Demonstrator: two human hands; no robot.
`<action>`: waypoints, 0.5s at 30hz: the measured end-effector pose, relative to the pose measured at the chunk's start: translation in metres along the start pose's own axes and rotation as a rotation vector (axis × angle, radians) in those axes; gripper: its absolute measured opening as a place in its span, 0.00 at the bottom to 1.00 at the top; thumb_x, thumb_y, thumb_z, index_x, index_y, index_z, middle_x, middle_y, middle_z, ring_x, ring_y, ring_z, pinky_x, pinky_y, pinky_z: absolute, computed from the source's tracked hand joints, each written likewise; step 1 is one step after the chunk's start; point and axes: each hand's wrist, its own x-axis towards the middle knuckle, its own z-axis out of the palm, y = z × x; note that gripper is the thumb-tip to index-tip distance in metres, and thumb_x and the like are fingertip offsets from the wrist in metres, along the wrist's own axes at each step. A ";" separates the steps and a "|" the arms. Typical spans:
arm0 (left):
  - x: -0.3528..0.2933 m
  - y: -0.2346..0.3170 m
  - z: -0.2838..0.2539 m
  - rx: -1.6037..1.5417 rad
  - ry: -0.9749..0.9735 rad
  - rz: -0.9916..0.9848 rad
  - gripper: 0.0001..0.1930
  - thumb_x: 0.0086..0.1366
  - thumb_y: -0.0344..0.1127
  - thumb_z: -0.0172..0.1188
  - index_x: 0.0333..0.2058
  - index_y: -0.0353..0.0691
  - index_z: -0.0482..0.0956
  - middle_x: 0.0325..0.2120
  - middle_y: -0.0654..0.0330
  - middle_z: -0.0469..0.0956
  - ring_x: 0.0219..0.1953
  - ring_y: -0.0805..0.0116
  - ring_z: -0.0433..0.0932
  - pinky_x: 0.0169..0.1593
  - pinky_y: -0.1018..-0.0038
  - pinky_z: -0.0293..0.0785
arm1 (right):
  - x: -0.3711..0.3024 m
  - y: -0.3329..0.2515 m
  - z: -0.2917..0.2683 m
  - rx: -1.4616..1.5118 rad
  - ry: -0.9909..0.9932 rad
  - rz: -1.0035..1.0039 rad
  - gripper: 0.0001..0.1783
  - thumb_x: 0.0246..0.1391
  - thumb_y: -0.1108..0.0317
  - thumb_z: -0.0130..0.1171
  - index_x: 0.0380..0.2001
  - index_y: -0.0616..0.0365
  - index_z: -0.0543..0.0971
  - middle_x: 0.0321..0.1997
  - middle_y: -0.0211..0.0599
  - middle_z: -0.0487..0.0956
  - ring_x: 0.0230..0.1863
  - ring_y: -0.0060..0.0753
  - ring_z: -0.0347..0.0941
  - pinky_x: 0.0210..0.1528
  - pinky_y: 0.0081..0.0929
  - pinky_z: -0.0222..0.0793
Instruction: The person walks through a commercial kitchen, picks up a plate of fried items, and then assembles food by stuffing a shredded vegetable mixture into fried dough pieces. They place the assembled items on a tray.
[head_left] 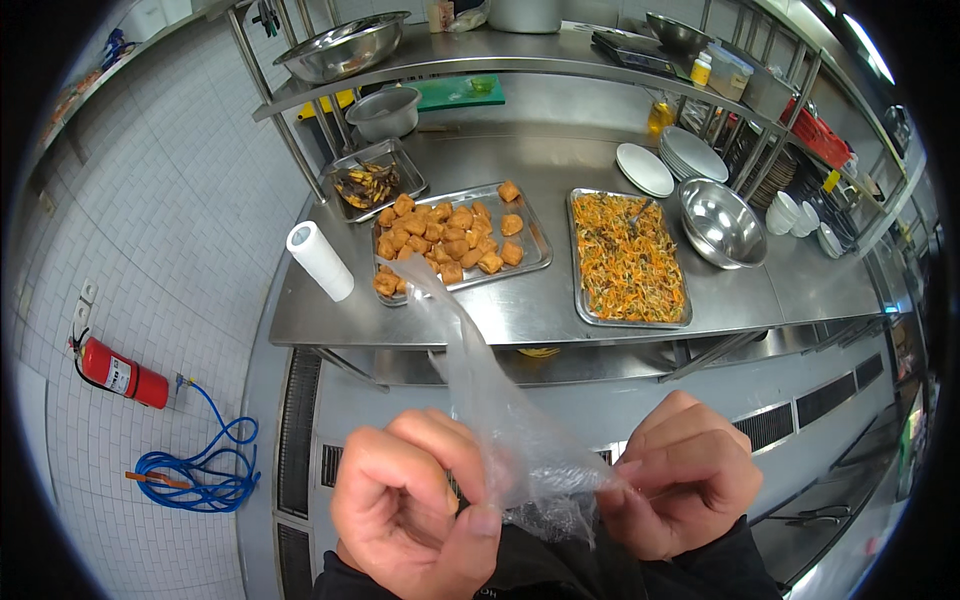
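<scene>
A thin, crumpled piece of clear plastic (480, 375) hangs between my hands, its narrow end stretching up and left; whether it is a bag or a glove I cannot tell. My left hand (415, 500) pinches one side of it between thumb and fingers. On the other side, my right hand (685, 475) grips its edge with curled fingers. Beyond the plastic, a metal tray (535, 265) on the steel table holds several golden-brown fried tofu-like cubes (455, 235). A second tray (635, 321) is filled with shredded orange and pale vegetables (625, 255), a utensil handle sticking out.
A white paper roll (320, 262) stands at the table's (430, 325) left. A steel bowl (722, 225), white plates (645, 170) and small cups (783, 212) are at the right. A shelf (540, 50) spans the back. A red extinguisher (122, 372) and blue hose (195, 480) are left.
</scene>
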 end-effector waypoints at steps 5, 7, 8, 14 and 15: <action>0.005 0.002 0.004 -0.035 -0.039 0.197 0.15 0.61 0.21 0.62 0.35 0.42 0.63 0.28 0.57 0.69 0.29 0.69 0.66 0.38 0.72 0.71 | 0.003 -0.001 -0.005 0.164 -0.014 -0.008 0.14 0.42 0.74 0.75 0.27 0.55 0.76 0.26 0.34 0.77 0.23 0.27 0.71 0.23 0.22 0.65; 0.005 0.003 0.005 -0.103 -0.051 0.269 0.15 0.60 0.21 0.63 0.35 0.41 0.63 0.28 0.57 0.69 0.29 0.69 0.67 0.37 0.72 0.71 | 0.005 0.003 -0.008 0.189 -0.018 -0.126 0.13 0.44 0.73 0.75 0.29 0.58 0.78 0.28 0.37 0.79 0.25 0.30 0.73 0.24 0.22 0.67; 0.005 0.002 0.005 -0.087 -0.025 0.239 0.15 0.60 0.22 0.63 0.35 0.41 0.63 0.28 0.56 0.69 0.29 0.69 0.67 0.37 0.71 0.71 | 0.008 0.007 -0.012 0.199 -0.052 -0.199 0.11 0.47 0.71 0.74 0.30 0.61 0.80 0.28 0.39 0.80 0.25 0.33 0.74 0.25 0.23 0.68; 0.019 -0.034 -0.009 0.029 0.060 0.217 0.14 0.59 0.19 0.61 0.35 0.39 0.64 0.30 0.57 0.72 0.32 0.73 0.72 0.39 0.75 0.75 | 0.010 0.027 0.000 -0.023 -0.008 -0.053 0.12 0.43 0.75 0.76 0.28 0.59 0.80 0.27 0.33 0.80 0.22 0.25 0.72 0.24 0.19 0.67; 0.028 -0.052 -0.014 0.087 0.074 0.169 0.12 0.60 0.20 0.59 0.35 0.39 0.64 0.30 0.59 0.71 0.32 0.75 0.70 0.37 0.77 0.72 | 0.011 0.042 0.007 -0.093 0.027 -0.032 0.10 0.43 0.76 0.75 0.28 0.60 0.81 0.26 0.32 0.81 0.21 0.24 0.73 0.24 0.20 0.68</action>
